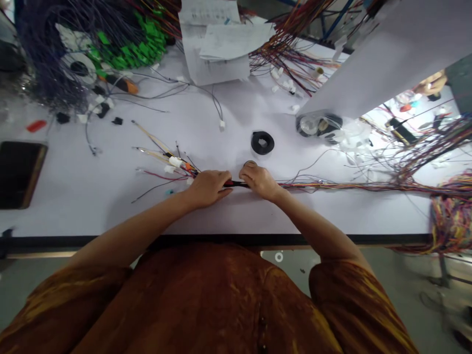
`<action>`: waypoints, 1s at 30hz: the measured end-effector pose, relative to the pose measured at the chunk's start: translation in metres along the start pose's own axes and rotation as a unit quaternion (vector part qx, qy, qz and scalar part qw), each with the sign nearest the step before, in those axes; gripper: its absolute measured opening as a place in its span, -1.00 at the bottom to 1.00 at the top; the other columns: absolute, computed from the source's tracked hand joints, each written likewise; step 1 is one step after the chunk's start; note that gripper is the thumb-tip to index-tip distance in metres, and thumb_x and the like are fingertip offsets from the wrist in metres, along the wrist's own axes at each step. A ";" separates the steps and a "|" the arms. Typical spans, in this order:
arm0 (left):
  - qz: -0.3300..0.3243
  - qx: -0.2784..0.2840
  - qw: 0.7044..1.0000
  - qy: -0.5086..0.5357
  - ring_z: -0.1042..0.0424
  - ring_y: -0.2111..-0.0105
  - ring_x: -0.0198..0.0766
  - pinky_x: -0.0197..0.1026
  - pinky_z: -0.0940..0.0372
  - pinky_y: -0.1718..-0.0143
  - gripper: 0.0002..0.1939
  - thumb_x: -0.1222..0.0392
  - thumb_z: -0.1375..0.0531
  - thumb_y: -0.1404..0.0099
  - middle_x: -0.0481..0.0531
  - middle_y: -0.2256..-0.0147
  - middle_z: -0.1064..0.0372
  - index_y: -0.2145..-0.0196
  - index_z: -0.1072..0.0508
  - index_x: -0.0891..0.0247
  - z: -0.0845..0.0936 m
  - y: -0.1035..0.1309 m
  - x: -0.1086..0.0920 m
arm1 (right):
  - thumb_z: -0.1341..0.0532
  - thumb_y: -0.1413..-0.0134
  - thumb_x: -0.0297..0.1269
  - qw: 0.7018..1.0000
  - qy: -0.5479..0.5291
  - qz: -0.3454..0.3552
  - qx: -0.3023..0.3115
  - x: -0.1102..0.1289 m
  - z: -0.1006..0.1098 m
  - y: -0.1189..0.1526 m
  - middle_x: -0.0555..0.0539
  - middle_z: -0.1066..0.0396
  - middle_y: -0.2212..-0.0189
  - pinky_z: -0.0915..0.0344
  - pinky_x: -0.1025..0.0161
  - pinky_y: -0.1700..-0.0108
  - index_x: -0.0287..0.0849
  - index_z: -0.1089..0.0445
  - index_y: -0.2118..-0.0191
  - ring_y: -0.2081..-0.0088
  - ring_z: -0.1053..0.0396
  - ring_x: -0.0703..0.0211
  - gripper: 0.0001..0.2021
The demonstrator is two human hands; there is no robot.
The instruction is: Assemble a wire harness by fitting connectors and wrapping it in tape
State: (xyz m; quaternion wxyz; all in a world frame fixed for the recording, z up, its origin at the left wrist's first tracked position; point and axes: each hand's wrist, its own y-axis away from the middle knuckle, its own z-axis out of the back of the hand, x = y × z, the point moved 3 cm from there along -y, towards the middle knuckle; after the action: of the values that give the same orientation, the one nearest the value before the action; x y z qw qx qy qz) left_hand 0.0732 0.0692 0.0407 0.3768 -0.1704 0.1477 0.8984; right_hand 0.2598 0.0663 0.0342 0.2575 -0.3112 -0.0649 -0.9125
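Observation:
A long wire harness lies across the table, running from the right to loose ends and white connectors on the left. My left hand is closed around the bundle near those connectors, thumb stretched along it. My right hand grips the same bundle a short way to the right, its fingers curled. Between the hands, a section wrapped in black tape shows. A small round edge peeks out behind my right fingers; most of it is hidden. Just beyond that hand lies a black tape roll.
A phone lies at the left. Green connectors on dark wires pile up at back left, near papers. A thick white post rises at back right. More wires hang off the right end. Another person's hand shows beyond.

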 end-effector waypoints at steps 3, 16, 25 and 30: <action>-0.020 -0.023 0.999 0.015 -0.47 0.16 -0.06 -0.09 -0.27 0.12 -0.70 -0.01 -0.10 -0.39 0.15 0.19 -0.49 0.12 -0.40 0.27 -0.003 0.006 0.001 | -0.08 -0.27 -0.33 0.994 -0.100 -0.026 -0.031 -0.007 0.001 0.005 -0.05 -0.36 0.37 -0.26 0.26 0.16 -0.18 -0.39 0.34 0.28 -0.32 0.21 -0.81; 0.033 0.016 0.999 0.015 -0.49 0.14 -0.02 -0.04 -0.30 0.11 -0.71 0.14 0.01 -0.34 0.12 0.15 -0.51 0.13 -0.45 0.22 -0.026 0.007 0.014 | 0.09 -0.32 -0.27 0.791 -0.081 -0.356 -0.491 -0.137 0.152 0.103 -0.11 -0.46 0.24 -0.38 0.30 0.14 -0.21 -0.36 -0.01 0.22 -0.44 0.27 -0.65; 0.021 -0.083 0.995 0.047 -0.53 0.25 -0.03 -0.03 -0.35 0.16 -0.64 -0.10 -0.10 -0.28 0.10 0.24 -0.55 0.12 -0.46 0.15 -0.028 0.018 0.006 | -0.15 -0.29 -0.29 0.649 0.026 -0.646 -0.402 -0.252 0.249 0.138 -0.20 -0.40 -0.01 -0.39 0.11 -0.03 -0.29 -0.38 -0.04 0.00 -0.40 0.10 -0.72; 0.030 -0.104 0.992 0.060 -0.53 0.28 -0.03 0.01 -0.36 0.17 -0.69 -0.08 -0.07 -0.30 0.09 0.28 -0.56 0.16 -0.46 0.11 -0.033 0.020 0.005 | -0.21 -0.26 -0.15 0.637 0.049 -0.694 -0.331 -0.267 0.248 0.136 -0.18 -0.36 -0.06 -0.41 0.00 0.00 -0.22 -0.33 -0.10 0.01 -0.40 0.06 -0.63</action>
State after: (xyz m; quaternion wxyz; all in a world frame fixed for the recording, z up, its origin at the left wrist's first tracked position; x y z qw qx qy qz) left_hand 0.0615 0.0462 0.0117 0.3201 -0.2579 0.0808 0.9080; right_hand 0.6412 0.1334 0.0658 -0.5695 -0.1940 0.0571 -0.7967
